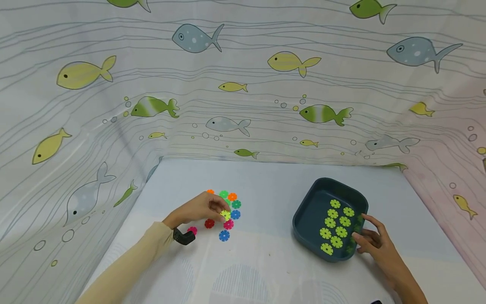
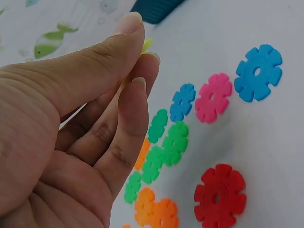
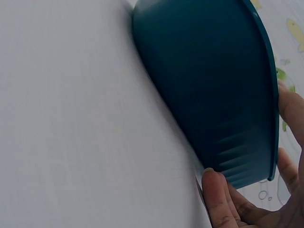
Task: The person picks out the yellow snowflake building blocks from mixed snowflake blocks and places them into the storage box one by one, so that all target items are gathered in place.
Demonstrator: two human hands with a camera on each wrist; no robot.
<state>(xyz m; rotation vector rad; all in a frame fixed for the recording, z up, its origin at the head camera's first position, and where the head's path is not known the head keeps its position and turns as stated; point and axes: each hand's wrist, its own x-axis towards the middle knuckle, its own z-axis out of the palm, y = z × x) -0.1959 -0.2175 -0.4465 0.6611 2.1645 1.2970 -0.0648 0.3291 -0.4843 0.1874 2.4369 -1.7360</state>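
Observation:
My left hand (image 1: 203, 207) pinches a yellow-green flower-shaped plastic disc (image 1: 225, 215) between thumb and fingertips. Only a sliver of that notched disc (image 2: 147, 45) shows past the thumb in the left wrist view. Below the hand lie loose discs of the same shape, among them a red disc (image 2: 220, 197), a pink disc (image 2: 213, 98) and a blue disc (image 2: 259, 72). On the right, my right hand (image 1: 381, 249) grips the side of a dark teal plastic tub (image 1: 309, 211), thumb at its rim. Inside the tub are several yellow-green discs (image 1: 336, 242).
Green discs (image 2: 175, 143) and orange discs (image 2: 144, 206) lie at the far side of the loose group. A white cloth with printed fish (image 1: 286, 61) hangs behind and at both sides of the white tabletop (image 1: 265, 190).

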